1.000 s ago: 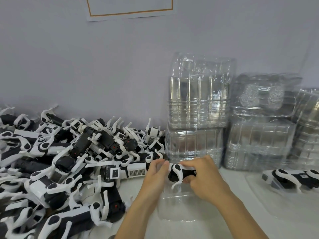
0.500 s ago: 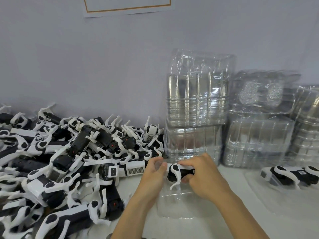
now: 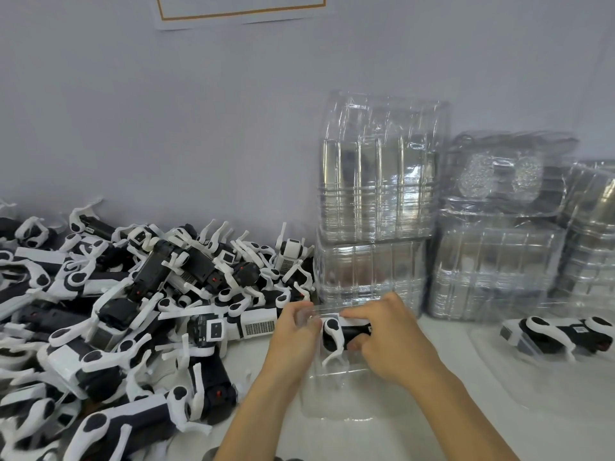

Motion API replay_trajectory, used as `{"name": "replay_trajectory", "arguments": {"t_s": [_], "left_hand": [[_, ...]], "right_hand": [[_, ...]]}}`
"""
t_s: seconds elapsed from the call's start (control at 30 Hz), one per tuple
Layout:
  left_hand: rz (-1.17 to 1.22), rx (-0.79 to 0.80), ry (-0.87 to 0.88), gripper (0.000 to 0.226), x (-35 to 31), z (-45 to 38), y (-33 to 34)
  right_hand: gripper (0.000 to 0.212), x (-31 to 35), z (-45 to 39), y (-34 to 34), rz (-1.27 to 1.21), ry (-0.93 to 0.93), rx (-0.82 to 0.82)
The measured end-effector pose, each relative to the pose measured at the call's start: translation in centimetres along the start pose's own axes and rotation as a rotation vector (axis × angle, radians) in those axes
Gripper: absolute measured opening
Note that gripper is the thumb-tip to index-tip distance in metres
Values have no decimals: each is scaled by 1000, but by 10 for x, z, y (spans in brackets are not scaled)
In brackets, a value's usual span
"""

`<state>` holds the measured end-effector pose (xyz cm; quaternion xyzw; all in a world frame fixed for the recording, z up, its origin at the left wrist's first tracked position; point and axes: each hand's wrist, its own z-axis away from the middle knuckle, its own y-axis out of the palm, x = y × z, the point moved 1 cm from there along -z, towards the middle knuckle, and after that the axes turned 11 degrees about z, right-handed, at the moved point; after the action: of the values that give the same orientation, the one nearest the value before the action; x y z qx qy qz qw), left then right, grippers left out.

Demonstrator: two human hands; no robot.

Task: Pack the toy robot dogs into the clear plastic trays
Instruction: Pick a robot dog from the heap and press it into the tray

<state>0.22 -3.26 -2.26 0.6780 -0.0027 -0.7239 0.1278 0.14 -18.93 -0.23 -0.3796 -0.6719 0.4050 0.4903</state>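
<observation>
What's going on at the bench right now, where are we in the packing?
A person is fitting one toy robot dog into a clear plastic tray on the table. The right hand grips the dog's body, while the left hand holds the tray's far edge. A big pile of unpacked dogs lies to the left, stacks of empty trays stand against the wall, and another dog sits in a tray at right.

Two hands (image 3: 336, 341) meet at the centre. One toy robot dog (image 3: 342, 334) sits between them, another (image 3: 559, 334) lies at three o'clock, and a pile (image 3: 133, 311) too tangled to count fills nine o'clock. Bundles of clear trays (image 3: 379, 201) at one o'clock: at least four.
</observation>
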Motion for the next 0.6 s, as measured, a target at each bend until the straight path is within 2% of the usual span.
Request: {"name": "replay_trajectory", "arguments": {"t_s": [0.13,0.33,0.47,0.53,0.6], "left_hand": [[52,5,-48,35,-1,0,0],[54,-64,-45,42,-2,-1,1],[54,-93,-41,45,-3,-1,3],[62,-95,-40,44,-4,-1,4],[64,-96,-39,42,-4,-1,4]], "right_hand": [[25,-2,-1,1,-6,-10,-15],[42,-2,-1,1,-59,25,31],[43,1,0,0,-50,30,26],[38,2,1,-2,-44,-6,22],[20,3,1,-5,5,-85,-5]]}}
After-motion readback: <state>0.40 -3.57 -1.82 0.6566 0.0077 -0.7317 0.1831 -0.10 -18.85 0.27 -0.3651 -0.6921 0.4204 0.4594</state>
